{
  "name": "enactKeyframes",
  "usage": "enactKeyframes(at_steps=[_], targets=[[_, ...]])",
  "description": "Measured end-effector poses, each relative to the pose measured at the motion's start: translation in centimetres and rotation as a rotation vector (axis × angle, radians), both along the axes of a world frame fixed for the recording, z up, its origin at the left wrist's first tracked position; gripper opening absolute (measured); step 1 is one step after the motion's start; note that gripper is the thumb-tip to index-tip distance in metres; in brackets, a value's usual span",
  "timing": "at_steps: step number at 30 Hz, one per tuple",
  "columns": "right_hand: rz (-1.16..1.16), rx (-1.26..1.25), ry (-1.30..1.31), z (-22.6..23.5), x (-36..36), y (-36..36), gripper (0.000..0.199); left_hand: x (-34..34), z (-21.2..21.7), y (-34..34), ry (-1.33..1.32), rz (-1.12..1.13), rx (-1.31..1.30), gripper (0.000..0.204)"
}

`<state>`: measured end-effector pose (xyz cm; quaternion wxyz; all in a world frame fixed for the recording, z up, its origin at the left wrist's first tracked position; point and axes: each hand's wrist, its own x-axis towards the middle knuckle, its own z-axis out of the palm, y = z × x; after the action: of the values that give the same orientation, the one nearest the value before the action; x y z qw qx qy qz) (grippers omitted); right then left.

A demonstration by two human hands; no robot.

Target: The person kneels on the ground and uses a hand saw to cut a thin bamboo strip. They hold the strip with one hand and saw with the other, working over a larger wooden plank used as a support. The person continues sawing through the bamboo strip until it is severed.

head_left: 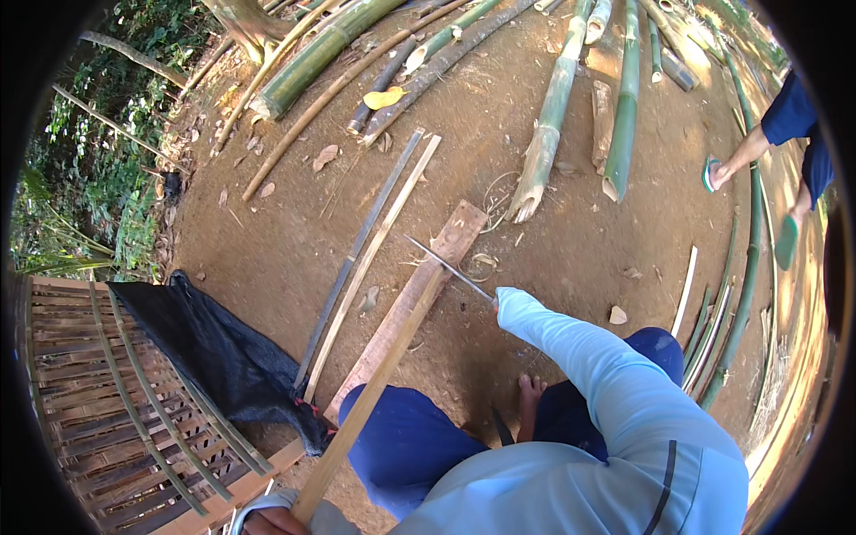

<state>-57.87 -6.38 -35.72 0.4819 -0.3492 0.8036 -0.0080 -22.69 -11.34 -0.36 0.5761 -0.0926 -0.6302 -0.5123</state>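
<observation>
One long pale strip (374, 392) slants from the lower left up past the person's left knee, its far end over a reddish board (459, 230) lying on the bare ground; the left hand (270, 521), at the lower edge of view, is closed around the strip's near end; the right hand (500, 301) (mostly hidden by its pale blue sleeve) is closed on a knife (465, 280), whose thin blade crosses the board at the strip's far end; whether edge and strip touch, I cannot tell; thin curled shavings (484, 260) lie just beside the board; left of it, two narrow slats (379, 223) lie side by side, near a black cloth (227, 352) draped by a slatted bamboo panel (116, 392); farther out, thick green bamboo poles (627, 107) lie on the earth, a yellow leaf (384, 98) among the sticks; at the far right stand another person's legs (733, 164) in green sandals (786, 244).
</observation>
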Motion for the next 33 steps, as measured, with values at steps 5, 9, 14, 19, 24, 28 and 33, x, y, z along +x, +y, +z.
enactKeyframes(at_steps=[5, 9, 14, 19, 24, 28, 33], targets=[[0.188, -0.556, -0.038, 6.0, 3.5, 0.9, 0.029, 1.1, -0.3, -0.2, -0.034, 0.045, 0.013, 0.032], [0.112, -0.166, 0.104, -6.7, 0.1, 1.5, 0.023, -0.6, 0.3, -0.7, -0.036, -0.004, 0.005, 0.033], [0.171, -0.420, 0.005, 0.8, 1.8, 1.2, 0.030, 1.3, -0.3, -0.2, -0.076, 0.103, 0.022, 0.034], [0.062, -0.075, 0.001, -11.2, -1.2, 1.3, 0.021, 0.3, 0.6, -0.8, -0.078, 0.092, 0.011, 0.034], [0.065, -0.212, 0.198, -3.7, -1.0, -0.2, 0.024, 2.1, 0.4, -1.1, -0.070, 0.114, -0.001, 0.035], [0.092, -0.196, 0.262, -3.8, -0.2, -0.4, 0.026, 0.3, 0.9, -1.0, 0.052, 0.180, -0.016, 0.035], [0.079, -0.357, 0.197, -13.8, -3.3, 2.0, 0.026, -0.4, -2.7, -1.7, 0.250, 0.309, -0.043, 0.039]])
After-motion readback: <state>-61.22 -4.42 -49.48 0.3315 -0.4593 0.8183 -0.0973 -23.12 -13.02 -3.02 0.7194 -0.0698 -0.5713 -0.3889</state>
